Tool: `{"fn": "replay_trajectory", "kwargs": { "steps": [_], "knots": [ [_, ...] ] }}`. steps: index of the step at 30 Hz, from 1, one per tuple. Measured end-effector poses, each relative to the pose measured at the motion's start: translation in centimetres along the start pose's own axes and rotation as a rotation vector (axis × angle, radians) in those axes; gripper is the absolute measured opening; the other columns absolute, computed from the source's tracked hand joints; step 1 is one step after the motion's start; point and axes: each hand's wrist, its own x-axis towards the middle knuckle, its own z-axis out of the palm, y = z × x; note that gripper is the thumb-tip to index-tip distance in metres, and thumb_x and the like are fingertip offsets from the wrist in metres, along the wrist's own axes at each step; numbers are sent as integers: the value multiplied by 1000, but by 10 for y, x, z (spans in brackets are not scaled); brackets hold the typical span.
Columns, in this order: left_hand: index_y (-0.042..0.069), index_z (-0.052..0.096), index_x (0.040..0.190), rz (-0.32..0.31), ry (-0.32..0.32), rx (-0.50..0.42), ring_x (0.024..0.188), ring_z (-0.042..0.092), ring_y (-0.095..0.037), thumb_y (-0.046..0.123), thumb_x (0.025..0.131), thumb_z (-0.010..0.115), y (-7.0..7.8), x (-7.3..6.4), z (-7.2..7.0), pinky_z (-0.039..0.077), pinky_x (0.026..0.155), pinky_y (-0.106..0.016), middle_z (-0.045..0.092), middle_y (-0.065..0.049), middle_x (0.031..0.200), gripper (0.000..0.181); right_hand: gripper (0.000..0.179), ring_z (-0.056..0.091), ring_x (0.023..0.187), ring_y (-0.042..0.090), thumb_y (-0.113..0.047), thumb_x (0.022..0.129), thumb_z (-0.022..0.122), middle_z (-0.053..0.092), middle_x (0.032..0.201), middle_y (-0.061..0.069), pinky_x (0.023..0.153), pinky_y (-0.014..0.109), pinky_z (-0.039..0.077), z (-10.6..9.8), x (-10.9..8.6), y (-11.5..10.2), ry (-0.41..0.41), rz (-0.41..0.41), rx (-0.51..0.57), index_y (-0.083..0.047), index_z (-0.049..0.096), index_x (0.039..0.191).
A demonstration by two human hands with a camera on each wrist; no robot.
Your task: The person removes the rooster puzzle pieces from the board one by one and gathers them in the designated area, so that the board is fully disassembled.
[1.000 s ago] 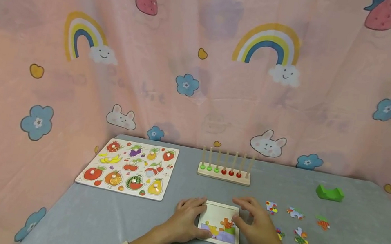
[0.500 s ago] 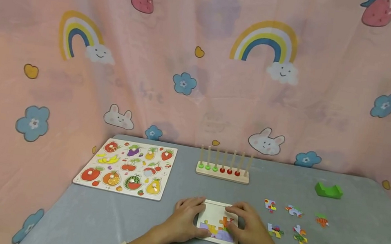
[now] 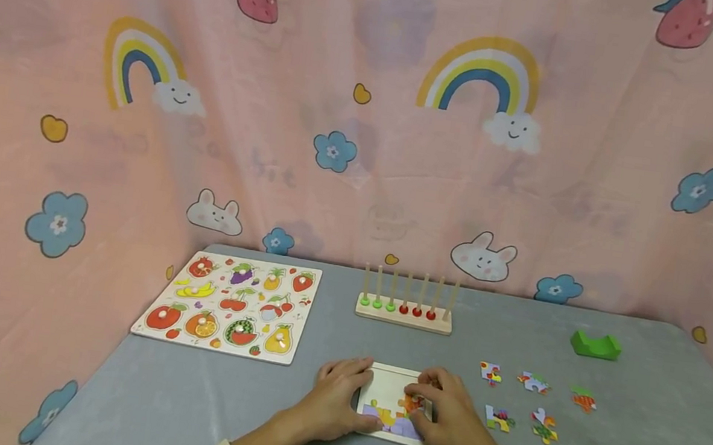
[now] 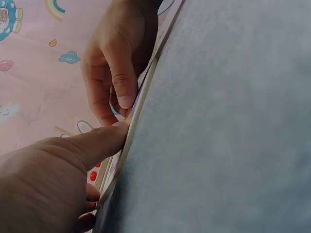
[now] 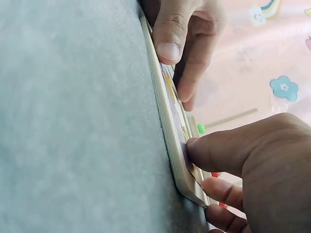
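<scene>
Pink curtain [image 3: 396,175], printed with rainbows, blue flowers, strawberries and smiling clouds, forms the background. Before it extends a grey table [image 3: 639,440], on which all the objects rest. Fruit board [image 3: 299,318]: at the table's far left, pale, with large knobbed fruit pieces in three rows (smaller fruits are scattered among them). Rack [image 3: 404,319]: at the far middle of the table; a light wooden base carries seven upright pegs, with green beads on the three at left and red beads on the next three. Tray [image 3: 385,388]: flat on the table, nearer than the rack and between the two hands; its pale floor shows in the far part. Left hand [image 3: 335,404]: grips the tray's left side, thumb over the near corner, fingers along the edge. Right hand [image 3: 448,419]: bent over the tray's right side. Green block [image 3: 596,346]: far right, notched on top. Loose pieces [image 3: 497,419]: five, multicoloured, well apart from the green block and just right of the right hand. Lilac and yellow pieces [image 3: 400,427]: along the tray's near edge. Orange piece [image 3: 411,404]: inside the tray, pinched between the right hand's thumb and curled fingers (which partly cover it).
</scene>
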Motion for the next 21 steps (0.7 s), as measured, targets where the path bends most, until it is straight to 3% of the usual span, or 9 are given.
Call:
{"fn": "replay_trajectory", "kwargs": {
  "steps": [8,15,21],
  "knots": [
    [5,60,130,-3,-6,10,132,39,-24,43,75,81,0,1,0,24,103,-50,46,-8,144,70,23,46,98,19,-13,79,75,50,105,-9,85,48,38,0,0,-1,17,1,-2,-22,68,99],
    [4,59,131,-7,-9,-8,132,38,-24,41,75,81,1,1,-1,23,104,-50,45,-8,144,70,25,45,90,13,-13,78,76,51,94,-13,78,44,38,0,-4,0,49,-54,-33,-17,71,102],
    [4,59,130,-10,-8,-7,132,38,-24,41,75,81,1,1,0,24,103,-51,45,-9,144,71,29,44,93,12,-11,79,74,51,96,-12,79,44,37,0,-5,2,27,-66,-17,-12,73,108]
  ]
}}
